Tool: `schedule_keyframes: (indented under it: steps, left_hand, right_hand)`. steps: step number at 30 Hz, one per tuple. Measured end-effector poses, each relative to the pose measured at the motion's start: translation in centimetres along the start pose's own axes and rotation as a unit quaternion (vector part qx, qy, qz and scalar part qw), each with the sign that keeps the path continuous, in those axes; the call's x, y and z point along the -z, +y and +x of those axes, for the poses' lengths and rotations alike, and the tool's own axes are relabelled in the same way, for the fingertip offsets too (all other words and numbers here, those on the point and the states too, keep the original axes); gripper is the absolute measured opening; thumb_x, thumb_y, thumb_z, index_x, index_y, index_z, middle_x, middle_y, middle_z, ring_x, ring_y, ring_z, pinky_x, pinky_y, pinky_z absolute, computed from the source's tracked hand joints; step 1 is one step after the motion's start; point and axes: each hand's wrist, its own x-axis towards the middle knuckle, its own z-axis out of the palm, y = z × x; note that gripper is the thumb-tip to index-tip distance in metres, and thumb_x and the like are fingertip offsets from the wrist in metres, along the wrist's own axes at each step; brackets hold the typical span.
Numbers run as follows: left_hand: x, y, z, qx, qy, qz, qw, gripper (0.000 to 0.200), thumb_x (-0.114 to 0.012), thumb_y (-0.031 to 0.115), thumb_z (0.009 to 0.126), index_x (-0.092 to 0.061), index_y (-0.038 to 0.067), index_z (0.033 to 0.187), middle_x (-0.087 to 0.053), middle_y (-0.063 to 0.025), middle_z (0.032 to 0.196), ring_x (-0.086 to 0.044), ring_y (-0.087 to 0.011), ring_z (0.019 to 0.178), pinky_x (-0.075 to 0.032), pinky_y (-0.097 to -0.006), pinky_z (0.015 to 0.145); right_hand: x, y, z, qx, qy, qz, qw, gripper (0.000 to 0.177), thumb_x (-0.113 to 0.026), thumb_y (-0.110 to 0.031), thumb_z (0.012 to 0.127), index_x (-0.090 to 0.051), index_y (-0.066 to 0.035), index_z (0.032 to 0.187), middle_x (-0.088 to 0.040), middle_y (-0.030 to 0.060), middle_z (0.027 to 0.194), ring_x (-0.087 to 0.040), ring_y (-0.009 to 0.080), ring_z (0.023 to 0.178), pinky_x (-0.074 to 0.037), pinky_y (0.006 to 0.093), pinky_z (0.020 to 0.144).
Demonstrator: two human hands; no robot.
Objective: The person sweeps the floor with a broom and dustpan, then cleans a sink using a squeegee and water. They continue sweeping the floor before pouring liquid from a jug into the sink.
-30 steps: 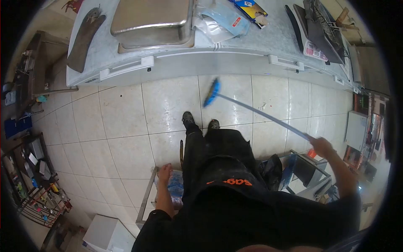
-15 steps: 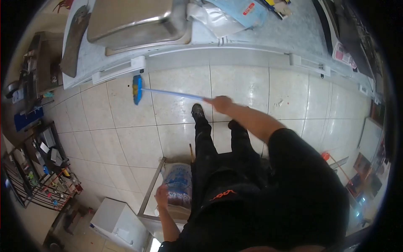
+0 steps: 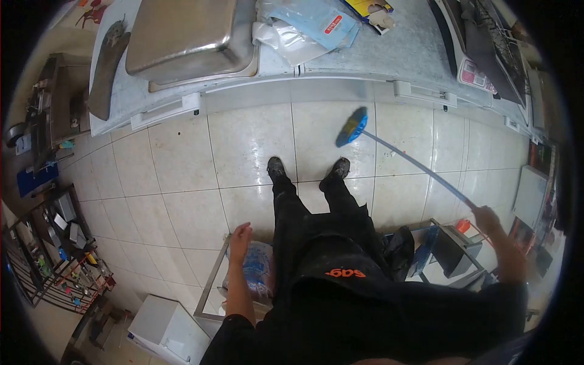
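Out to the right, my right hand (image 3: 486, 219) is closed round the upper end of a broom's long pale-blue handle (image 3: 420, 165). The blue broom head (image 3: 353, 128), with dark and yellowish bristles, is over the floor tiles in front of my right foot, close to the white cabinet. My left hand (image 3: 241, 238) hangs free at my left side with fingers loosely extended and nothing in it. Below that hand, partly covered by my forearm, a clear bag with blue print (image 3: 258, 266) rests by a metal frame.
A counter (image 3: 398, 58) runs across the front, bearing an upturned steel pan (image 3: 182, 42), a light-blue packet (image 3: 316, 21) and a dark curved blade-like object (image 3: 111, 76). Small debris (image 3: 389, 153) lies on the tiles. Behind me at left stands a white box-shaped cabinet (image 3: 164, 322).
The broom has swung from far left to right of my feet, my right hand moving outward with its handle. My left hand has risen slightly, and my right foot has come into view.
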Motion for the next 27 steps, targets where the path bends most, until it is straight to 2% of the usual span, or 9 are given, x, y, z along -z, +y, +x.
schedule_keyframes:
  steps: [3,8,9,10,12,14,18,22,27]
  left_hand:
    - [-1.3,4.6,-0.2,0.012,0.02,-0.034,0.999,0.037,-0.063,0.029,0.095,-0.064,0.005,0.123,-0.065,-0.0038,0.099,-0.061,-0.0123,0.085,-0.049,-0.0251,0.073]
    - [-2.7,-1.9,-0.8,0.062,0.001,-0.074,0.995,0.037,-0.063,0.029,0.095,-0.064,0.005,0.123,-0.065,-0.0036,0.101,-0.061,-0.0103,0.086,-0.048,-0.0237,0.069]
    - [-3.1,-4.2,-1.5,0.086,-0.006,-0.075,0.993,0.037,-0.063,0.029,0.095,-0.064,0.004,0.123,-0.065,-0.0038,0.1,-0.06,-0.0096,0.085,-0.048,-0.023,0.067]
    - [-3.4,-6.3,-2.6,0.104,-0.015,-0.069,0.992,0.035,-0.063,0.028,0.095,-0.064,0.004,0.121,-0.065,-0.0033,0.099,-0.06,-0.0092,0.084,-0.048,-0.0229,0.066]
    - [-4.3,-11.9,-4.7,0.11,-0.007,-0.042,0.993,0.032,-0.062,0.027,0.095,-0.065,0.006,0.118,-0.065,-0.0024,0.095,-0.059,-0.0088,0.079,-0.047,-0.0235,0.063]
    - [-6.2,-13.1,-8.3,0.151,0.032,-0.047,0.987,0.029,-0.061,0.027,0.096,-0.065,0.007,0.117,-0.065,-0.0022,0.094,-0.06,-0.0096,0.076,-0.048,-0.0254,0.063]
    - [-9.1,-11.0,-14.1,0.259,0.055,-0.015,0.964,0.028,-0.062,0.027,0.096,-0.064,0.009,0.117,-0.067,-0.0035,0.097,-0.063,-0.0123,0.077,-0.05,-0.0267,0.064]
    - [-10.9,-8.1,-17.0,0.225,0.101,0.048,0.968,0.029,-0.062,0.028,0.096,-0.064,0.008,0.118,-0.069,-0.0042,0.097,-0.066,-0.0136,0.081,-0.051,-0.0281,0.063]
    - [-11.2,-7.3,-12.5,0.176,0.006,0.104,0.979,0.033,-0.061,0.027,0.095,-0.063,0.006,0.121,-0.069,-0.0058,0.096,-0.066,-0.0126,0.079,-0.051,-0.0284,0.06]
  right_hand:
    - [4.1,0.5,-4.2,-0.018,-0.016,-0.032,0.999,0.067,-0.054,-0.019,0.097,-0.024,-0.039,0.153,-0.064,0.0215,0.081,-0.066,0.0372,0.08,-0.054,0.0492,0.073]
    - [5.6,-7.0,1.8,0.09,-0.014,0.001,0.996,0.065,-0.054,-0.02,0.097,-0.027,-0.04,0.152,-0.063,0.0185,0.081,-0.065,0.0352,0.078,-0.053,0.0479,0.073]
    - [4.4,-10.0,5.1,0.152,0.054,0.021,0.987,0.064,-0.054,-0.02,0.097,-0.028,-0.04,0.152,-0.063,0.0183,0.081,-0.065,0.0356,0.078,-0.052,0.0486,0.074]
    - [6.7,-14.9,7.7,0.176,0.037,0.054,0.982,0.045,-0.053,-0.022,0.096,-0.049,-0.027,0.14,-0.063,0.0181,0.08,-0.064,0.037,0.077,-0.051,0.0505,0.07]
    - [5.7,-24.1,16.1,0.296,0.072,0.103,0.947,0.064,-0.052,-0.019,0.096,-0.027,-0.036,0.152,-0.064,0.0202,0.077,-0.065,0.0388,0.071,-0.051,0.0524,0.066]
    - [4.8,-34.2,24.6,0.441,0.061,0.267,0.855,0.061,-0.052,-0.017,0.094,-0.033,-0.033,0.151,-0.066,0.0232,0.085,-0.066,0.0414,0.077,-0.052,0.0515,0.071]
    - [7.7,-48.7,30.6,0.389,-0.005,0.239,0.89,0.054,-0.048,-0.023,0.097,-0.038,-0.036,0.149,-0.068,0.0211,0.103,-0.067,0.0403,0.092,-0.053,0.0519,0.08]
    - [2.8,-43.1,31.9,0.32,0.019,0.187,0.929,0.053,-0.041,-0.022,0.1,-0.036,-0.044,0.148,-0.067,0.0184,0.11,-0.066,0.0366,0.103,-0.052,0.0514,0.085]
    - [-10.0,-12.9,28.4,0.269,0.128,0.095,0.95,0.084,-0.047,-0.003,0.091,-0.014,-0.051,0.152,-0.066,0.0179,0.083,-0.069,0.0339,0.077,-0.055,0.0466,0.068]
